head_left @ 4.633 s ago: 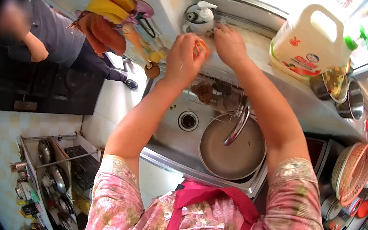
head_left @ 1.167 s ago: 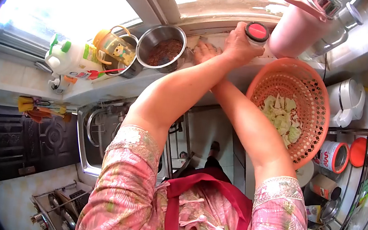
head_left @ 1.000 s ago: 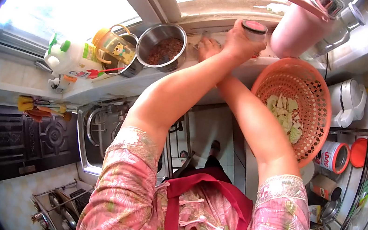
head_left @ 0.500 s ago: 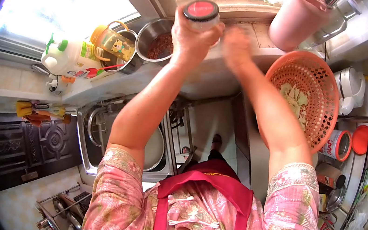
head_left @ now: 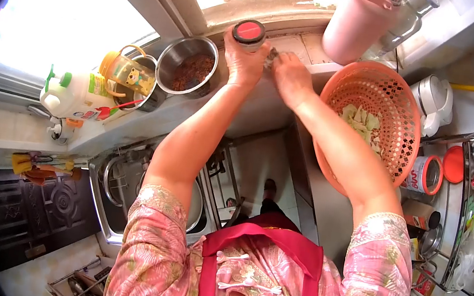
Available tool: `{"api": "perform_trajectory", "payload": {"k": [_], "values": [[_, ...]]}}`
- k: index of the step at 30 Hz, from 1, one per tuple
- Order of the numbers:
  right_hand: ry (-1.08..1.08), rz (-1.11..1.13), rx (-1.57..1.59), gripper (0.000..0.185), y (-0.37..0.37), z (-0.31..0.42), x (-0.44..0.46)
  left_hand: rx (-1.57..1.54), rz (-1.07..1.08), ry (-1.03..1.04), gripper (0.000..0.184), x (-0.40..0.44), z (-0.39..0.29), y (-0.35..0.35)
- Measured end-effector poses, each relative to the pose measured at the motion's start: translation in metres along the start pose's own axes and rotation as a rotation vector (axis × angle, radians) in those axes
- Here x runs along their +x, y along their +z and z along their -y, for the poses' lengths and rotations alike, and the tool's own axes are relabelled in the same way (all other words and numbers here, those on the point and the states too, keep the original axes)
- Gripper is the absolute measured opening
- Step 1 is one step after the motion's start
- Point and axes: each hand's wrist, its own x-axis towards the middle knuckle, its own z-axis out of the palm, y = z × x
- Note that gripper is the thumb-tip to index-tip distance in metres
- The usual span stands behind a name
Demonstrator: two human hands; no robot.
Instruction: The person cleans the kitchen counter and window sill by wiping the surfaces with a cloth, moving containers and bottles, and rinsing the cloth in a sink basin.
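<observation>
The left hand [head_left: 243, 63] curls its fingers around a red-lidded jar [head_left: 249, 31]. The right hand [head_left: 292, 78] pinches a grey rag [head_left: 271, 58], basket [head_left: 401, 138] at four o'clock.

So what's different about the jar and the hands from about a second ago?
The left hand has carried the red-lidded jar leftward along the sill, away from the pink container and toward the steel pot. The arms have uncrossed, so the right hand is now to the right of the left one. The jar stays in the left hand; pot and container stay put.
</observation>
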Motion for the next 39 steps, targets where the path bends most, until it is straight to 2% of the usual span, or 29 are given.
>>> {"api": "perform_trajectory", "payload": {"k": [3,6,8,10,12,14,15,18,20,21,22,24,25,27,28,29,31,32,34,36,37,38,39], "values": [[0.069,0.074,-0.298,0.015,-0.001,-0.035,0.030,-0.008,-0.015,0.053,0.073,0.005,0.010,0.004],[0.329,0.205,-0.258,0.018,-0.009,-0.025,0.020,-0.081,0.013,-0.029,0.075,0.002,-0.001,0.002],[0.309,0.309,-0.283,0.018,-0.026,-0.003,0.003,0.000,-0.001,0.090,0.079,0.003,0.024,0.006],[0.226,0.135,-0.066,0.016,-0.028,0.006,-0.012,0.041,0.007,0.158,0.081,0.003,0.026,0.005],[0.265,0.256,-0.248,0.016,-0.038,-0.004,-0.011,-0.009,0.018,0.147,0.083,0.001,0.028,0.004],[0.468,0.203,-0.298,0.014,-0.040,-0.017,-0.007,-0.092,0.030,0.141,0.083,-0.002,0.031,0.002],[0.473,0.250,-0.327,0.014,-0.045,-0.022,-0.002,-0.085,0.044,0.127,0.083,-0.005,0.029,0.000],[0.468,0.165,-0.263,0.014,-0.033,-0.013,0.001,-0.091,0.059,0.115,0.083,-0.011,0.030,-0.004],[0.244,0.174,-0.145,0.014,-0.031,0.000,-0.004,-0.143,0.029,0.144,0.083,-0.010,0.040,0.000],[0.211,0.188,-0.109,0.014,-0.033,-0.001,-0.007,-0.096,0.079,0.076,0.084,-0.015,0.021,-0.011],[0.175,0.198,-0.073,0.014,-0.035,-0.005,-0.009,0.053,0.075,0.100,0.083,-0.027,0.008,-0.020],[0.384,0.160,-0.161,0.014,-0.031,-0.021,-0.010,0.354,0.063,0.153,0.082,-0.055,-0.017,-0.032],[0.493,0.139,-0.205,0.014,-0.030,-0.028,-0.009,0.281,0.151,0.145,0.081,-0.069,-0.034,-0.038],[0.359,0.196,-0.164,0.015,-0.030,-0.030,-0.001,0.201,0.292,0.184,0.076,-0.074,-0.064,-0.032],[0.291,0.235,-0.138,0.015,-0.028,-0.024,0.000,0.098,0.333,0.133,0.074,-0.069,-0.074,-0.022],[0.350,0.254,0.017,0.016,-0.019,-0.016,0.000,-0.003,0.371,0.082,0.073,-0.057,-0.081,-0.006],[0.408,-0.062,0.235,0.018,0.002,0.002,-0.005,-0.219,0.442,-0.033,0.071,-0.032,-0.096,0.022],[0.449,-0.057,0.251,0.016,-0.006,0.006,-0.005,-0.338,0.471,-0.093,0.071,-0.019,-0.106,0.035],[0.533,-0.049,0.284,0.014,-0.023,0.013,-0.005,-0.687,0.438,-0.278,0.051,0.010,-0.140,0.056],[0.480,-0.136,0.062,0.010,-0.010,0.011,-0.009,-0.755,0.423,-0.499,0.022,0.041,-0.168,0.070],[0.513,-0.121,0.064,0.010,-0.012,0.012,-0.009,-0.860,0.414,-0.657,0.024,0.057,-0.164,0.082],[0.547,-0.105,0.063,0.010,-0.017,0.010,-0.006,-1.055,0.502,-0.820,0.013,0.090,-0.108,0.114],[0.582,-0.088,0.062,0.009,-0.021,0.009,-0.006,-1.070,0.522,-0.820,0.011,0.090,-0.115,0.115]]}}
